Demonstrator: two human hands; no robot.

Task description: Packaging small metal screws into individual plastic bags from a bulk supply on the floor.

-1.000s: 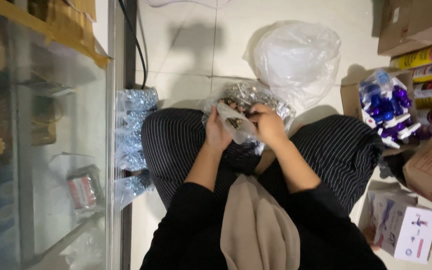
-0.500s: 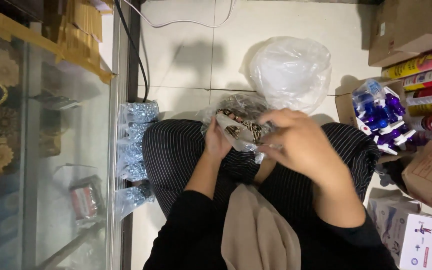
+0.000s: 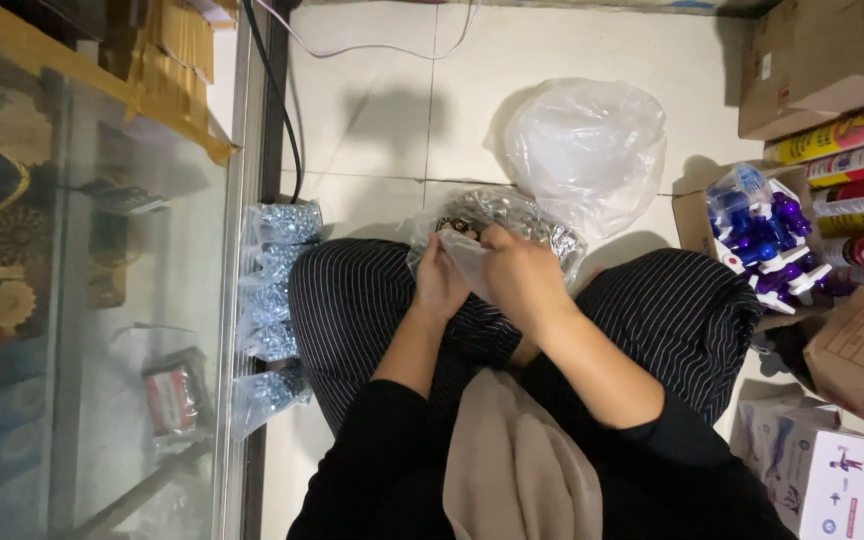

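Observation:
I sit cross-legged on a tiled floor in striped trousers. My left hand (image 3: 439,283) and my right hand (image 3: 520,277) meet over my lap and both grip a small clear plastic bag (image 3: 470,262) with something dark inside. Just beyond my hands lies a larger clear bag of small silver-wrapped pieces (image 3: 522,219), resting against my legs. My right hand covers most of the small bag, so its contents are mostly hidden.
A row of filled silver packets (image 3: 274,300) lies along the glass display cabinet (image 3: 102,300) on my left. A big crumpled clear plastic bag (image 3: 584,150) sits ahead. Cardboard boxes (image 3: 812,60), purple spray bottles (image 3: 767,240) and colourful tubes (image 3: 857,150) crowd the right.
My right hand lifted up and right off the small bag half a second ago, then came back down onto it beside my left hand.

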